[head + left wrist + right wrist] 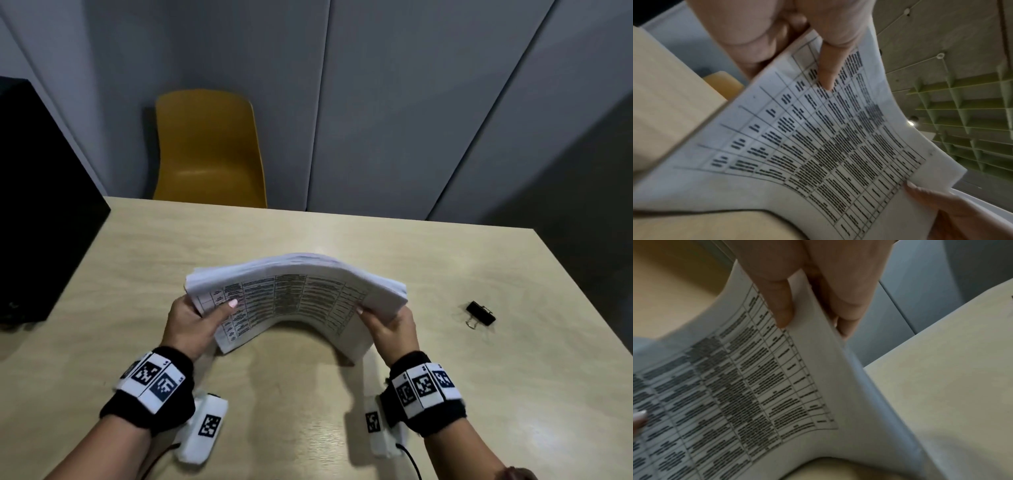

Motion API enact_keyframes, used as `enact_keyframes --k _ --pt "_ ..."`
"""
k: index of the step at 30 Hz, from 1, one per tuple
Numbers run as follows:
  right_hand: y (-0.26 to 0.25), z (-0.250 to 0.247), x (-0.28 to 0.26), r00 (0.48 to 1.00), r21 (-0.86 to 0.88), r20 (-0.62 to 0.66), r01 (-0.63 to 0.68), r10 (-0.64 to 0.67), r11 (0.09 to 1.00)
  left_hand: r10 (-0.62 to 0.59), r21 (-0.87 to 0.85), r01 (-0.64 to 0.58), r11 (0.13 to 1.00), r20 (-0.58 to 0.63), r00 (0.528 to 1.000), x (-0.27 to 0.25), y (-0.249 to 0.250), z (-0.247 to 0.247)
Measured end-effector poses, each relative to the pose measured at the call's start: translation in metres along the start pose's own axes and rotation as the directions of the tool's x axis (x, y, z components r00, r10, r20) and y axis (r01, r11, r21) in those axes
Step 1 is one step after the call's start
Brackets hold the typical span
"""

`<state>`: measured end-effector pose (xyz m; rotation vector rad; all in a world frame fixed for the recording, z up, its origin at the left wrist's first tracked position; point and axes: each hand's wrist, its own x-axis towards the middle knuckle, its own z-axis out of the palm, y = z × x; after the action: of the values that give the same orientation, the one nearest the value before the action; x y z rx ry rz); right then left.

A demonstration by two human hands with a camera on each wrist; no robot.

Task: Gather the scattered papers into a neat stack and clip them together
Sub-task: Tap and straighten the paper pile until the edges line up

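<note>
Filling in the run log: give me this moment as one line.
stage: squaring | papers: bowed upward | left hand: grips end | right hand: grips end | clip: on table, unused

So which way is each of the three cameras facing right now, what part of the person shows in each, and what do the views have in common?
Head: worn on the head, looks forward and down at the table; shows both forearms, left hand and right hand gripping the arched paper stack, binder clip on the right.
Left wrist: looks along the left hand across the printed sheet towards the ceiling.
Right wrist: looks along the right hand at the stack's right end.
Shared: the printed sheet and tabletop appear in all three.
</note>
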<state>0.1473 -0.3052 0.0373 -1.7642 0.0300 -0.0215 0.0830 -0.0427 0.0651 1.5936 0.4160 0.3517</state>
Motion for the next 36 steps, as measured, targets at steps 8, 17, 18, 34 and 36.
enact_keyframes --k 8,17,18,34,36 --pt "-0.010 0.000 -0.011 0.985 0.027 -0.134 0.112 -0.107 0.993 0.161 0.100 -0.152 0.983 -0.089 0.983 0.000 0.001 0.005" --pt "-0.041 0.009 -0.016 0.771 -0.459 -0.074 0.536 -0.632 0.708 0.574 0.578 -0.462 0.673 -0.014 0.818 -0.004 0.011 0.010" --pt "-0.040 0.008 -0.016 0.784 -0.461 -0.073 0.522 -0.617 0.718 0.568 0.582 -0.456 0.673 -0.011 0.823 -0.004 0.010 0.009" --pt "-0.041 -0.002 -0.008 0.800 -0.412 -0.016 0.542 -0.600 0.733 0.487 0.562 -0.415 0.715 0.025 0.873 -0.001 0.025 -0.006" --pt "-0.043 -0.002 -0.007 0.791 -0.382 -0.030 0.556 -0.611 0.738 0.398 0.476 -0.352 0.806 0.003 0.917 -0.001 0.029 -0.008"
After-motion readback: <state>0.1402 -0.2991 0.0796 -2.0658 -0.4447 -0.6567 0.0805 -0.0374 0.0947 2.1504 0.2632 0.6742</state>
